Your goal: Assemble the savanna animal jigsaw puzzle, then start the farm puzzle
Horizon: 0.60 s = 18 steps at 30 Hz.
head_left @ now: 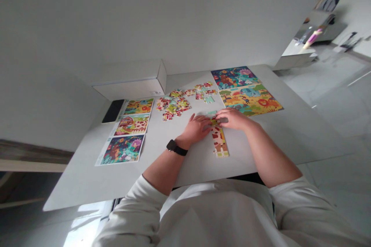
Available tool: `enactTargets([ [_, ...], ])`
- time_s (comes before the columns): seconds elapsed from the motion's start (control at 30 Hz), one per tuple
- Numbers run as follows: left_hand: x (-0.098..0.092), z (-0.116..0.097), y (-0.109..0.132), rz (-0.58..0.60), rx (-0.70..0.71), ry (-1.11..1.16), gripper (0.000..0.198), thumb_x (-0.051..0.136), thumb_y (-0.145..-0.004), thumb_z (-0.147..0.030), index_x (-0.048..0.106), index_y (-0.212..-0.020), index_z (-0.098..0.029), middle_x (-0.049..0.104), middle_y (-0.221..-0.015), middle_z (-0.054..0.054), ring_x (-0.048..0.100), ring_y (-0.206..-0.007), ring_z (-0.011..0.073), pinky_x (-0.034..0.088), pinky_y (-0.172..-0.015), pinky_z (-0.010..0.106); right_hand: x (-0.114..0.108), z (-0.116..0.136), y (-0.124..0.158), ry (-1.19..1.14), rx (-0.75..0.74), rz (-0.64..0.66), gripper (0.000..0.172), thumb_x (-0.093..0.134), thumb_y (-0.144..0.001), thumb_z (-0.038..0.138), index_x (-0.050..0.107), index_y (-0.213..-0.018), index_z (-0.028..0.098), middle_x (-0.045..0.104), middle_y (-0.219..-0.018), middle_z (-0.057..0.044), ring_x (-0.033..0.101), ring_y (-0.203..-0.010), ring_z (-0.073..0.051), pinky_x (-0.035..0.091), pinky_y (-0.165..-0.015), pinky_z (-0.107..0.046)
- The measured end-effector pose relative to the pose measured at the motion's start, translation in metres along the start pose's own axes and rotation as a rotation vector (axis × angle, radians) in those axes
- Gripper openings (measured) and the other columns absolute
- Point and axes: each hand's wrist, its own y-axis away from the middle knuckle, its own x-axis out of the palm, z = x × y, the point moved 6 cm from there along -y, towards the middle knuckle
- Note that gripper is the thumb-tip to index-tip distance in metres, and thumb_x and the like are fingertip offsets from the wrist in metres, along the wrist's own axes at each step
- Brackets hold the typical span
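A joined strip of jigsaw puzzle pieces (219, 142) with brown cow patches and a yellow-green edge runs away from me near the table's front. At the strip's far end, my left hand (198, 129) comes in from the left, its fingertips closed against a jigsaw puzzle piece (214, 122). From the right, my right hand (233, 118) holds the same end, fingers bent with their tips on the piece. A pale green edge piece (211, 113) lies just beyond the fingers. The fingers partly hide how the pieces meet.
Loose puzzle pieces (174, 106) are heaped beyond my left hand, with more pieces (205, 92) farther right. Two finished puzzles, one dark (234, 77) and one yellow (251, 98), lie at right. Picture sheets (132, 124), a black phone (113, 111) and a white box (130, 87) are at left.
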Motion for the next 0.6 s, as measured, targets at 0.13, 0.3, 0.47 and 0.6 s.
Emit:
enactTargets([
  [0.13, -0.0018, -0.0008, 0.0001, -0.006, -0.011, 0.003, 0.027, 0.065, -0.104, -0.039, 0.078, -0.128, -0.035, 0.073, -0.147, 0.000, 0.062, -0.141, 0.0265, 0.023, -0.137, 0.062, 0.0027, -0.0010, 0.0005, -0.011, -0.007, 0.023, 0.022, 0.084, -0.084, 0.019, 0.088, -0.103, 0.029, 0.084, -0.120, -0.006, 0.077, -0.115, -0.029, 0.056, -0.110, -0.045],
  [0.3, -0.0007, 0.0000, 0.0006, -0.009, -0.005, 0.006, 0.026, 0.063, -0.105, -0.040, 0.079, -0.125, -0.036, 0.073, -0.146, 0.000, 0.063, -0.139, 0.0258, 0.023, -0.137, 0.060, 0.0037, 0.0012, -0.0005, -0.013, -0.012, 0.024, 0.017, 0.082, -0.088, 0.021, 0.088, -0.102, 0.028, 0.084, -0.115, -0.006, 0.077, -0.111, -0.027, 0.056, -0.107, -0.042],
  [0.47, 0.0011, 0.0013, 0.0007, -0.027, 0.007, 0.008, 0.024, 0.064, -0.105, -0.041, 0.079, -0.123, -0.034, 0.073, -0.146, 0.001, 0.063, -0.140, 0.0255, 0.023, -0.137, 0.060, 0.0052, 0.0004, -0.0017, 0.012, 0.032, 0.011, 0.021, 0.079, -0.089, 0.020, 0.087, -0.108, 0.028, 0.081, -0.119, -0.007, 0.075, -0.112, -0.027, 0.056, -0.107, -0.043],
  [0.6, 0.0010, 0.0004, 0.0005, -0.020, 0.009, 0.000, 0.026, 0.065, -0.105, -0.040, 0.079, -0.126, -0.035, 0.072, -0.148, 0.001, 0.062, -0.141, 0.0260, 0.024, -0.137, 0.061, 0.0052, -0.0022, -0.0012, -0.003, 0.064, 0.009, 0.021, 0.080, -0.088, 0.019, 0.087, -0.106, 0.028, 0.081, -0.117, -0.008, 0.075, -0.112, -0.028, 0.056, -0.107, -0.044],
])
